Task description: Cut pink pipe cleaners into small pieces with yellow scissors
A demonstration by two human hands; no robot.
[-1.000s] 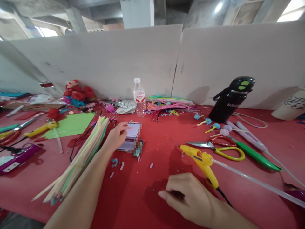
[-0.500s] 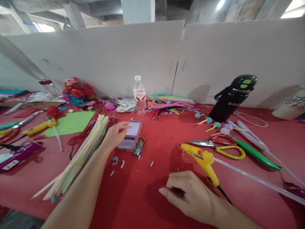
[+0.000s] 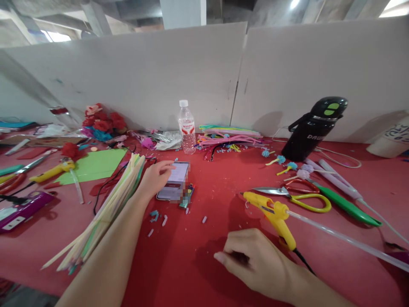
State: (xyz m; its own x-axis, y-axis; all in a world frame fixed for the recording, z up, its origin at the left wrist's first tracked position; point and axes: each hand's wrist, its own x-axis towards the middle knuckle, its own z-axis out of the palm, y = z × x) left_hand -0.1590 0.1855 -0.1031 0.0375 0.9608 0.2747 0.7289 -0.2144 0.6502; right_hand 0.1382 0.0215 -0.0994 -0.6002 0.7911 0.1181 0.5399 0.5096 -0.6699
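Observation:
My left hand point(image 3: 156, 178) reaches over a smartphone point(image 3: 177, 174), fingers stretched out at its lit screen; it grips nothing. Part of the phone's lower right is blurred out, and a small colourful packet point(image 3: 186, 202) lies against that side. My right hand point(image 3: 255, 260) rests on the red tabletop with its fingers curled under and its thumb pointing left; nothing shows in it. Just beyond it lies a yellow hot glue gun point(image 3: 271, 213) with a long clear glue stick sticking out of its back. Beside my left forearm is a bundle of pale pipe cleaners point(image 3: 108, 209).
Scissors point(image 3: 297, 198) lie beyond the glue gun. A clear plastic bottle point(image 3: 188, 132) and a black flask point(image 3: 311, 132) stand near the white partition point(image 3: 143, 81). To the left are a second glue gun point(image 3: 53, 170), green paper point(image 3: 99, 164) and a purple power strip point(image 3: 28, 209).
Both hands keep almost the same pose and place. The whole view has shifted very slightly.

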